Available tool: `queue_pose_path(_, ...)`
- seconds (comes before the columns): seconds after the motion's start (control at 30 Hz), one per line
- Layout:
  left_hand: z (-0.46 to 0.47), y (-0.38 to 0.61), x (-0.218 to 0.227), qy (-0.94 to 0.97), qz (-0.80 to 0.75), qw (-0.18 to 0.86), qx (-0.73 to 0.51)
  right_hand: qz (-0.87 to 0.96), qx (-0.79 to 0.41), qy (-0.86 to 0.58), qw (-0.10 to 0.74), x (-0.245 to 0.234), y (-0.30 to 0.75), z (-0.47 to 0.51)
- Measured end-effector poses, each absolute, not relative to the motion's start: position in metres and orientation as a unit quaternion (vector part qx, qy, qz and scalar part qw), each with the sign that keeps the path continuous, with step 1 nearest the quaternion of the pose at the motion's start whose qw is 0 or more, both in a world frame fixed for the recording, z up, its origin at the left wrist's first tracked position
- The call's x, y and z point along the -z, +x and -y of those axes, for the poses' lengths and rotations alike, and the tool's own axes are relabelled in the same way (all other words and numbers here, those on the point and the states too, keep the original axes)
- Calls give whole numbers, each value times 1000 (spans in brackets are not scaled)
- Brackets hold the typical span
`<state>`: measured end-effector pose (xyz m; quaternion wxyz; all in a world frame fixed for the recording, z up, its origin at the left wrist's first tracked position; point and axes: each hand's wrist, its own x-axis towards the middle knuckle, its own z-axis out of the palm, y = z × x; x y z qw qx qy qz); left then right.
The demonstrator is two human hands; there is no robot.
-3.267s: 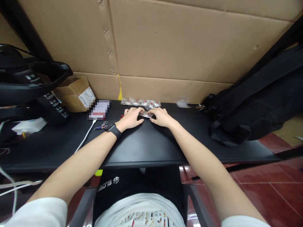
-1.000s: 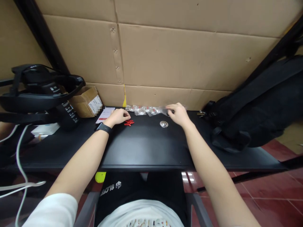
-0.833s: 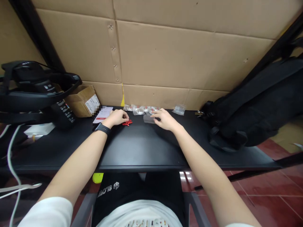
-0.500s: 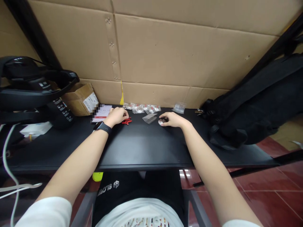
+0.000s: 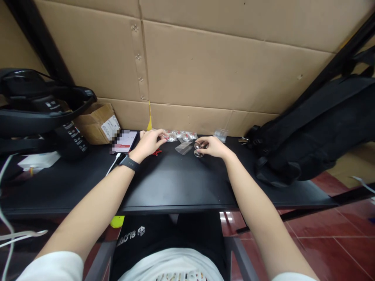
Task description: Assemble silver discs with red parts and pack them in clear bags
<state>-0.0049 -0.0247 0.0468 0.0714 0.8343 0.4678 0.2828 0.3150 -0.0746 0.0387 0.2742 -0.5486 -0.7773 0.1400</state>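
1. Fingers of the right hand (image 5: 213, 146) pinch a small round silver metal disc (image 5: 198, 147) just above the black bench (image 5: 175, 183).
2. Fingertips of the left hand (image 5: 149, 143) touch a row of small clear plastic packets (image 5: 182, 136); grip unclear.

**Cardboard-backed desk nook, red tile floor**

So the whole back wall (image 5: 222, 66) is just big sheets of brown cardboard. You can see the seams, plus a strip dotted with fasteners running down the left part. In front sits a plain black desk (image 5: 181, 183), matte top, long and shallow. A black post (image 5: 35, 39) leans diagonally across the top left corner. A big black bag (image 5: 316, 128) slumps against the wall at the desk's right end. A small cardboard box (image 5: 96, 123) sits at the back left. The floor (image 5: 322, 242) is glossy dark red tile with pale grout lines, catching a white glare just under the desk edge. Lighting is soft and even.
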Motion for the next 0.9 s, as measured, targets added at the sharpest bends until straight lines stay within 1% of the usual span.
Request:
queue_pose_path(0.17, 43, 12, -54, 839, -436, 63, -320, 752, -165, -482, 419, -40, 294, 76)
queue_pose_path(0.3, 59, 23, -60, 819, -449, 68, -350, 723, -196, -439, 496, -37, 263, 82)
queue_pose_path(0.43, 68, 30, -61, 824, -437, 75, -352, 682, -242, -388, 570, -35, 236, 91)
queue_pose_path(0.53, 69, 32, -56, 835, -420, 62, -350, 672, -255, -371, 588, -34, 225, 96)
queue_pose_path(0.67, 66, 34, -49, 842, -399, 47, -359, 679, -264, -352, 588, -33, 222, 99)
queue_pose_path(0.9, 68, 36, -50, 839, -391, 69, -373, 682, -273, -359, 576, -33, 226, 98)
